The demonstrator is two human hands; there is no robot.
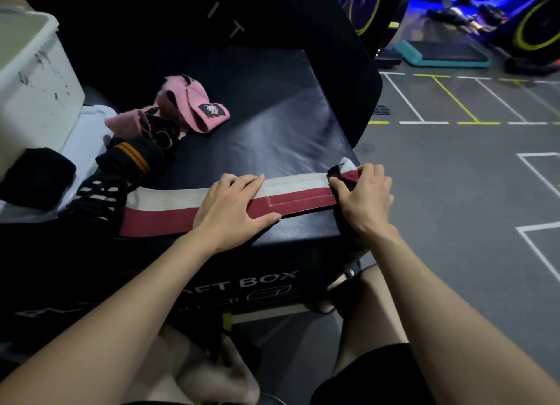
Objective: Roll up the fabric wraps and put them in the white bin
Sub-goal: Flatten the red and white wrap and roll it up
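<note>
At the near edge of the black soft box (272,125), a red-and-white wrap (169,206) is laid flat, running from nine o'clock to three o'clock. The left hand (235,206) is pressed palm-down on its middle, fingers straight and pointed toward two o'clock. At three o'clock of that hand, the right hand (363,197) is curled round the wrap's end, which is pinched between thumb and fingers and turned over into the start of a roll right at the box's right-hand corner. Bare box top is seen at twelve o'clock of both hands. At ten o'clock a pink wrap (188,106) lies crumpled, touching a black wrap with orange stripes (130,157); a black-and-white striped wrap (97,192) overlaps the flat wrap's left end. The white bin (33,80) stands at the far ten o'clock edge. A grey floor (454,177) with white and yellow lines is seen at two o'clock, with exercise bikes (533,22) beyond.
</note>
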